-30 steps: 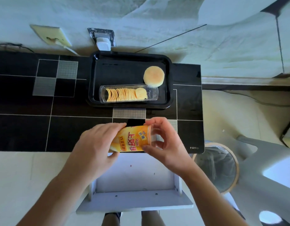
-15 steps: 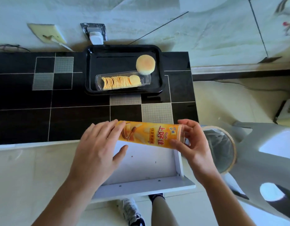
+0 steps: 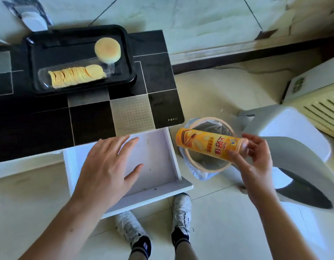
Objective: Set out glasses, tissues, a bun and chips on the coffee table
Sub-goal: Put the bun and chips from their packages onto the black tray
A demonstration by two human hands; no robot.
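On the black coffee table (image 3: 91, 119) a black tray (image 3: 128, 53) holds a round bun (image 3: 107, 50) and a clear insert of stacked chips (image 3: 76, 76). My right hand (image 3: 254, 160) grips one end of the orange chips can (image 3: 209, 142), which lies sideways over the lined waste bin (image 3: 209, 166). My left hand (image 3: 108, 166) hovers with fingers spread above the open white drawer (image 3: 155, 156), holding nothing. No glasses or tissues are in view.
A grey plastic stool (image 3: 293, 139) stands right of the bin, with a cream appliance with vents (image 3: 316, 94) behind it. A white wall socket plate (image 3: 33, 19) sits beyond the tray. My feet in white shoes (image 3: 181, 209) are under the drawer.
My right hand carried the chips can rightward from over the drawer to above the waste bin. My left hand let go of the can and now hovers with fingers spread over the drawer.
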